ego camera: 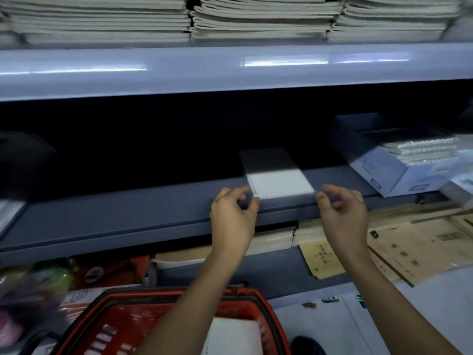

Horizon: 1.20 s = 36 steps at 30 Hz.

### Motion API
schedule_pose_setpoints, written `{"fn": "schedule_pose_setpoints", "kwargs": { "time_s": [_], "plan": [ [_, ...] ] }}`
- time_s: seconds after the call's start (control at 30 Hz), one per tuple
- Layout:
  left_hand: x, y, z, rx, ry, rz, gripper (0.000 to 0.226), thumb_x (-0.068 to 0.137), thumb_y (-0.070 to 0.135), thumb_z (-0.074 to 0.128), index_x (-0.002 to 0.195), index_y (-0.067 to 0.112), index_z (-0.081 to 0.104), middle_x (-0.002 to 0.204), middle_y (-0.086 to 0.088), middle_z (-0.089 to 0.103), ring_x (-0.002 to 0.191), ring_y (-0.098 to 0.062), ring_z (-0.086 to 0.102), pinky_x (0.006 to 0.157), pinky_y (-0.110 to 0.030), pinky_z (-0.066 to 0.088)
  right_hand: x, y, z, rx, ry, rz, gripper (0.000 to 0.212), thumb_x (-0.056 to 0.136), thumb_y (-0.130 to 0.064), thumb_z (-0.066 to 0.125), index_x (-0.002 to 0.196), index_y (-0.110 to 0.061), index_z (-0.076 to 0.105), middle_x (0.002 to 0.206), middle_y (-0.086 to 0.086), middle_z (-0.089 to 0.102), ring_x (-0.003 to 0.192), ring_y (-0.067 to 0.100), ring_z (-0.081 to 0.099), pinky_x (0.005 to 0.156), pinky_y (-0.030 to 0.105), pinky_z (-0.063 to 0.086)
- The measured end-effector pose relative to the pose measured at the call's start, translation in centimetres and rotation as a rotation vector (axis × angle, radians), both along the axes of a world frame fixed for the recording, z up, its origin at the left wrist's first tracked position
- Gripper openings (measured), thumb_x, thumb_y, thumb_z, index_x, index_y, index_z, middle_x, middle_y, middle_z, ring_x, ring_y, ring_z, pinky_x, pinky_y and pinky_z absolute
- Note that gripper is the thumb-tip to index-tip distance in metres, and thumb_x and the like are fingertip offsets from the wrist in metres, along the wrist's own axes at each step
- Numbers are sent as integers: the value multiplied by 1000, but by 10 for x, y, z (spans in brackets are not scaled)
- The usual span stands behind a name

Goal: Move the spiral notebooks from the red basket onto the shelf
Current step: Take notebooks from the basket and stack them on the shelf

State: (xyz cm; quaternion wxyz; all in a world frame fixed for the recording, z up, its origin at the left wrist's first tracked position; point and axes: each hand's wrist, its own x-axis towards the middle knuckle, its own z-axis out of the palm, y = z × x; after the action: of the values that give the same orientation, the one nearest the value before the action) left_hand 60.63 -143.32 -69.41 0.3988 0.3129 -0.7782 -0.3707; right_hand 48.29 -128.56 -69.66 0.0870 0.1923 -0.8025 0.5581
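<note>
A white spiral notebook (279,181) lies flat on the grey shelf (128,213), its far half in shadow and its spiral along the left edge. My left hand (234,216) pinches its near left corner by the spiral. My right hand (343,211) pinches its near right corner with curled fingers. Below my forearms stands the red basket (271,311), and another white notebook (230,334) lies inside it, partly hidden by my left arm.
A blue box (389,172) of spiral notebooks stands on the shelf to the right. Stacks of pale notebooks (256,19) fill the shelf above. Brown envelopes (409,249) and packaged goods (51,278) lie on the lower level behind the basket.
</note>
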Motion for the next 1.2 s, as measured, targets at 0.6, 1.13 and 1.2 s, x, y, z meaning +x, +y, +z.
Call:
{"fn": "schedule_pose_setpoints", "kwargs": {
  "time_s": [0.6, 1.13, 1.2],
  "plan": [
    [215, 65, -186, 443, -431, 12, 7, 77, 2, 72, 79, 9, 75, 76, -11, 76, 77, -27, 74, 76, -34, 58, 223, 47, -152, 546, -944, 350, 16, 91, -25, 69, 99, -23, 56, 93, -10, 58, 83, 5, 54, 79, 22, 41],
    [234, 65, -168, 1028, -416, 54, 20, 93, 11, 57, 95, 7, 77, 97, -8, 78, 89, -22, 74, 81, -33, 58, 252, 49, -174, 324, -990, 106, 5, 85, -5, 68, 88, -5, 72, 86, 7, 73, 82, 23, 68, 64, 27, 54],
    [238, 62, -167, 1042, -382, 45, 25, 98, 12, 52, 103, 9, 75, 104, -10, 77, 97, -25, 73, 90, -39, 57, 250, 51, -166, 186, -1130, 80, 8, 83, 1, 72, 80, -6, 68, 82, 9, 71, 71, 22, 64, 56, 25, 48]
  ]
}}
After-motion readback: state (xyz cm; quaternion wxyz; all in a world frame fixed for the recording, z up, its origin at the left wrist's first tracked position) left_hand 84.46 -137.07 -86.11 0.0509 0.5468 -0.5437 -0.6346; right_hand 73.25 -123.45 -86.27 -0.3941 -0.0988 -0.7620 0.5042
